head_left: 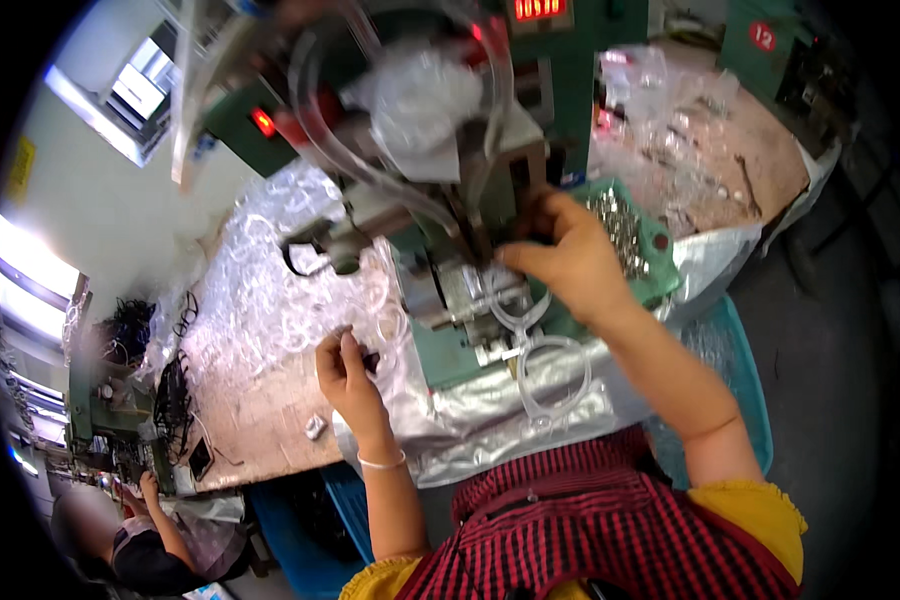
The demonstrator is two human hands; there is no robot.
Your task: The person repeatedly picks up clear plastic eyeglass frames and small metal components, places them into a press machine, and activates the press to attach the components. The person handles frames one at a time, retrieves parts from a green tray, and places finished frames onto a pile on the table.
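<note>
Head view: right hand (568,262) pinches clear tubing (540,345) at green machine (450,300); left hand (345,372) pinches small dark part.

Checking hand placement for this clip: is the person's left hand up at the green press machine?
No, the left hand rests low on the heap of clear plastic loops, while the right hand reaches the green press machine.

Green tray (660,262) of metal parts (618,222)

Machine (450,250) stands mid-bench, tubing pile (270,300) left, parts tray (640,240) right.
</note>
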